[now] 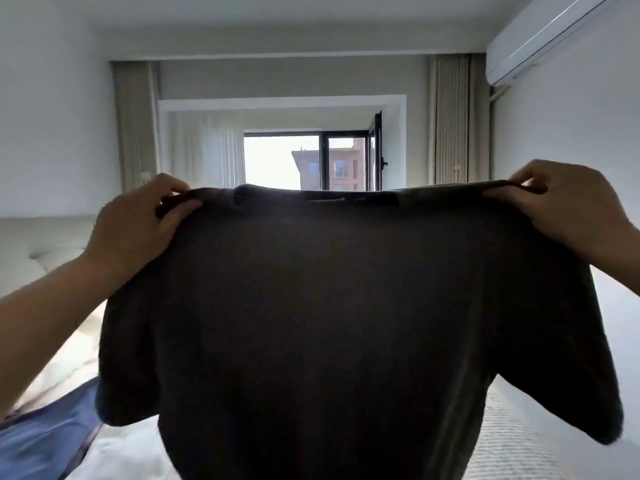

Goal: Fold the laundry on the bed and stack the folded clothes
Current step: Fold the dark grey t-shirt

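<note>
Dark T-shirt [346, 323] held up by its shoulders in front of the head camera, above the bed [519, 441].

Head view: the left hand [138, 220] pinches the T-shirt's left shoulder seam, thumb on the near side and fingers curled over the top edge, forearm rising from the lower left; the right hand [561, 206] grips the right shoulder the same way, wrist angled off to the right. The T-shirt hangs spread between them, both short sleeves drooping. Below the T-shirt lies the white bed, with a blue garment [45, 434] on it under the T-shirt's left sleeve. Behind the T-shirt's collar is a window [308, 161] flanked by beige curtains [446, 119]; an air conditioner [540, 39] sits up right of it.
</note>
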